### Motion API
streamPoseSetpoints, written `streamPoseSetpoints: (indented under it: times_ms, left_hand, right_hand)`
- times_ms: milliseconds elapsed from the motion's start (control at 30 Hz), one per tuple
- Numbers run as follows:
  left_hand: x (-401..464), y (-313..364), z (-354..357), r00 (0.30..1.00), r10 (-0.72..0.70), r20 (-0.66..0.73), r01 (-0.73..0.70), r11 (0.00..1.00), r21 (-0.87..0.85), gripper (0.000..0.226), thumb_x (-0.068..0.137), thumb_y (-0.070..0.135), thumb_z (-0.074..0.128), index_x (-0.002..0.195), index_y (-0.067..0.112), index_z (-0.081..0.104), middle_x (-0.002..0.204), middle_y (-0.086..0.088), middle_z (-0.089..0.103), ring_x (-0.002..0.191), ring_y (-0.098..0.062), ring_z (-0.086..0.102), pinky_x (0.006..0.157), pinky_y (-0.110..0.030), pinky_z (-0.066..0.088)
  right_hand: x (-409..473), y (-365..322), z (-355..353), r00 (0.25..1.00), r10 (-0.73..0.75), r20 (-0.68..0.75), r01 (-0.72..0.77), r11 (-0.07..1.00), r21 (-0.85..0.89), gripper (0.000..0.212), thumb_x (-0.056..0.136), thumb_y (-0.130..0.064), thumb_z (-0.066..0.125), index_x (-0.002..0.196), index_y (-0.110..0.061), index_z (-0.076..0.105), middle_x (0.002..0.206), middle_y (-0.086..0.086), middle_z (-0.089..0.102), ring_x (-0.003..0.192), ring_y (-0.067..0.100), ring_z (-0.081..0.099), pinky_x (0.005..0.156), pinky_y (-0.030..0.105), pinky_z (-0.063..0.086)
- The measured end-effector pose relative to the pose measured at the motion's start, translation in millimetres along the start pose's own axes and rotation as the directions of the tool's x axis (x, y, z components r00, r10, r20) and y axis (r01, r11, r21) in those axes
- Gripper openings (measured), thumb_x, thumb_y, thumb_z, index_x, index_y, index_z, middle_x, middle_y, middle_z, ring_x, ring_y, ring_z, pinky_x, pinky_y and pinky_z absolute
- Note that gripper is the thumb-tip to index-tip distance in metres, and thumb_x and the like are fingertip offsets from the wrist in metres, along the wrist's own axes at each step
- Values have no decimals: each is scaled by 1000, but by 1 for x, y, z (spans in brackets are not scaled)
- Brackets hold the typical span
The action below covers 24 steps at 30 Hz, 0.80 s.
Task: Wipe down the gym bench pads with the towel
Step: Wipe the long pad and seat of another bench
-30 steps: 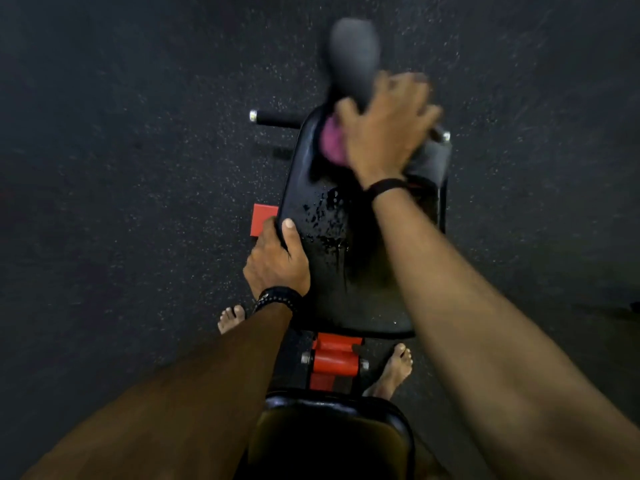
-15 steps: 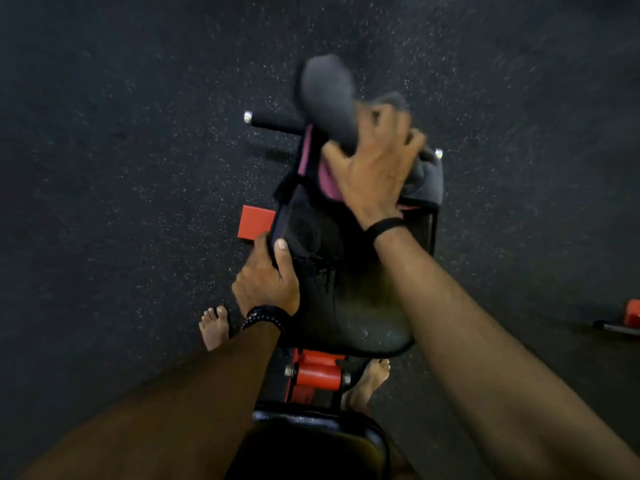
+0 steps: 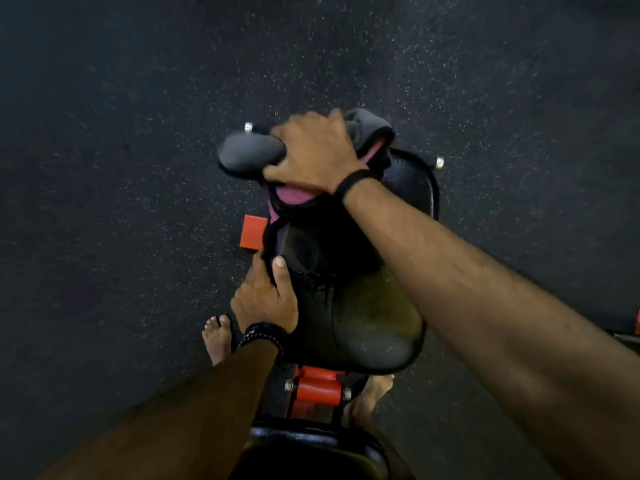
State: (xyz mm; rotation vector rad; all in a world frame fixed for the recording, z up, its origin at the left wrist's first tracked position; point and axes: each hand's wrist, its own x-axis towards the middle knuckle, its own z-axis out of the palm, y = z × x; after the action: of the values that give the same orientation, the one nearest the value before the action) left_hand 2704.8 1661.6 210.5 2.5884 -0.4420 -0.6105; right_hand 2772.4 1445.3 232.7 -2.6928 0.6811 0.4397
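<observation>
Both hands grip: right hand has dragged the towel leftward, left hand still clamps the bench pad.

Seat pad at centre, long axis running away from person. Second pad nearest viewer, hinge bracket between the two. Towel bunched on far end of seat pad, right hand on top of it. Foam roller just left of right hand, touching fingers. Left hand on seat pad's left edge, thumb on top surface. Frame foot beyond left hand, left of pad. One bare foot left of bench, other foot right of hinge bracket, both on floor.
</observation>
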Motion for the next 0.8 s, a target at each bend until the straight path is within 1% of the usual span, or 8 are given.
streamPoseSetpoints:
  times_ms: [133,233,300,433,567,633,700,800]
  left_hand:
    - [1,0,-2,1000,-7,21,6,1000,25,77,88,60,10,134,13,50,109,-20,67,92,-43,62,72,-44,42]
    - [1,-1,-2,1000,-10,25,9,1000,14,77,88,60,11,136,14,49,112,-20,67,94,-43,62,74,-44,43]
    - [1,0,-3,1000,-19,24,19,1000,12,76,88,60,11,135,14,49,110,-20,67,93,-43,62,73,-44,43]
    - [0,1,-3,1000,-9,0,9,1000,-1,76,88,60,12,134,13,52,107,-20,68,89,-43,63,71,-41,41]
    - [2,1,-1,1000,-5,-2,5,1000,26,72,89,57,14,131,13,53,103,-20,69,87,-43,62,68,-40,39]
    - [2,0,0,1000,-13,6,13,1000,16,68,91,56,17,129,13,54,100,-20,70,85,-43,63,67,-41,42]
    - [2,0,3,999,-28,-17,28,1000,3,63,93,54,21,125,13,58,92,-19,71,78,-43,64,63,-41,45]
    - [2,1,4,999,-38,-32,37,999,-11,59,94,51,24,123,13,59,92,-19,71,76,-43,64,63,-41,46]
  right_hand:
    - [-51,65,-1,914,339,-225,-297,933,202,56,81,-63,59,120,-23,63,121,8,65,115,33,57,90,43,42]
    - [-79,92,-10,769,628,-117,-544,740,395,56,82,-63,63,112,-15,65,118,13,67,111,37,59,87,43,44]
    - [-59,74,-15,828,545,-133,-477,808,345,58,80,-69,61,108,-18,67,114,10,69,106,34,62,84,40,44]
    - [-7,19,-11,999,44,-22,-41,991,129,58,76,-71,59,113,-27,65,117,3,67,111,29,60,91,42,40]
    - [-41,69,-1,960,235,-154,-202,958,204,58,79,-69,62,112,-21,64,115,8,66,110,31,59,82,39,42]
    - [-90,105,15,818,545,-186,-417,783,461,65,75,-72,64,105,-14,63,108,9,67,102,29,61,75,35,42]
    - [-148,104,45,596,797,-91,-483,447,753,78,66,-80,60,100,-11,65,98,5,67,92,23,63,70,28,46]
    - [-244,40,95,408,903,136,-494,93,865,86,63,-76,60,118,-10,63,109,5,67,101,19,63,83,33,52]
